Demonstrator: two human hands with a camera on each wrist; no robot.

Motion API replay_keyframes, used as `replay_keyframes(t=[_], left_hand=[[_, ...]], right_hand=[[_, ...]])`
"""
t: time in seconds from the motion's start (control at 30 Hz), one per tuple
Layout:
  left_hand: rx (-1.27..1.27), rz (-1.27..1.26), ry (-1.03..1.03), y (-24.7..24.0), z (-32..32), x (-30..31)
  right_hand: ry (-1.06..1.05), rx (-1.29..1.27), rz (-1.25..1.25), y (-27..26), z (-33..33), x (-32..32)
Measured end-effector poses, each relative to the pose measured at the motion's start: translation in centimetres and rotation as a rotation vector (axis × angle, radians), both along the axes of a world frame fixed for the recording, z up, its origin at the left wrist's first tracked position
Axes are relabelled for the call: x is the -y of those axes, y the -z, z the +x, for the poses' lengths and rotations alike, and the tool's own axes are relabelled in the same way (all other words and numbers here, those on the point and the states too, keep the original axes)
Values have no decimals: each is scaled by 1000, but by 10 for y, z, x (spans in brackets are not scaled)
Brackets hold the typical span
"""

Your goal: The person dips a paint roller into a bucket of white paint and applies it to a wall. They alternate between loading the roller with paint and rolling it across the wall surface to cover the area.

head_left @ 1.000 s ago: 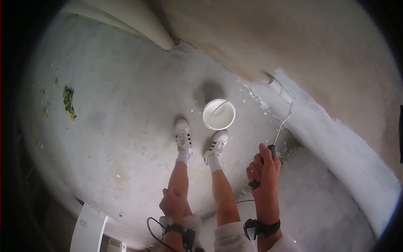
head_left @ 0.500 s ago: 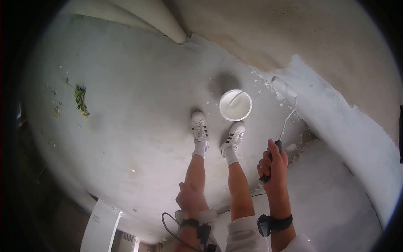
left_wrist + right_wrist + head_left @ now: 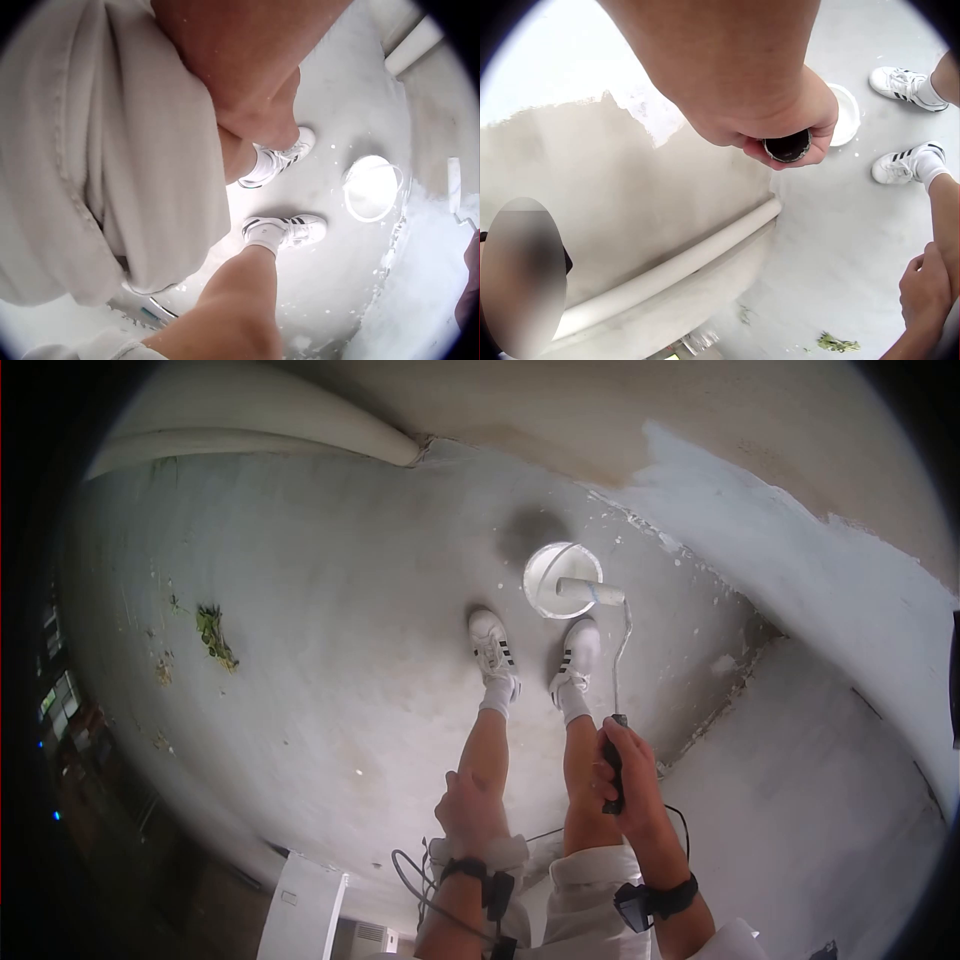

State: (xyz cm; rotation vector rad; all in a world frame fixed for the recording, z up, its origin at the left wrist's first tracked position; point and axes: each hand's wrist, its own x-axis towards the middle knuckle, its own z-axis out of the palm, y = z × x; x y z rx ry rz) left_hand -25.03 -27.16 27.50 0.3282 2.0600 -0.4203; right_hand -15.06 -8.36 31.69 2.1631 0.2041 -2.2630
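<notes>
My right hand (image 3: 638, 772) grips the dark handle (image 3: 613, 785) of a paint roller, its thumb laid along the top. The bent metal rod (image 3: 620, 665) runs up to a white roller sleeve (image 3: 590, 592). In the head view that sleeve overlaps the round white bucket (image 3: 531, 592), while the left wrist view shows it off to the bucket's side. The handle's round butt end (image 3: 787, 146) pokes out of the fist in the right wrist view. Loosely curled, my left hand (image 3: 470, 807) lies against the left leg near the knee and holds nothing.
White paint (image 3: 760, 520) covers a band of the lower wall; bare beige plaster lies above. A thick pipe (image 3: 350, 422) meets the floor at the back. Wilted leaves (image 3: 213, 637) lie on the left. Two white sneakers (image 3: 492, 642) stand close to the bucket, and a cable (image 3: 420, 895) loops near the left wrist.
The roller has come away from the painted wall, leftward to over the bucket in the head view. My right hand has shifted left and lower, still gripping the handle. The left hand stays by the leg.
</notes>
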Motion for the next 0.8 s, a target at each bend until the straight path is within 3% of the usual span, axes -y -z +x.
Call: replay_keyframes(t=[0.17, 0.37, 0.4, 0.57, 0.67, 0.77, 0.8], left_hand=[[15, 25, 88, -1, 0, 6], [-90, 320, 338, 24, 17, 62], [-90, 343, 278, 26, 21, 65], [-103, 429, 359, 34, 48, 85], [-100, 416, 393, 30, 51, 81], [-48, 448, 142, 26, 41, 71], [-130, 597, 202, 28, 39, 73]], right_hand=[[112, 1, 11, 5, 10, 6], [271, 10, 72, 28, 18, 28], [276, 12, 53, 28, 19, 32], [264, -46, 20, 24, 34, 42], [380, -133, -24, 35, 54, 56], [388, -144, 34, 38, 62, 58], [388, -156, 55, 41, 65, 60]])
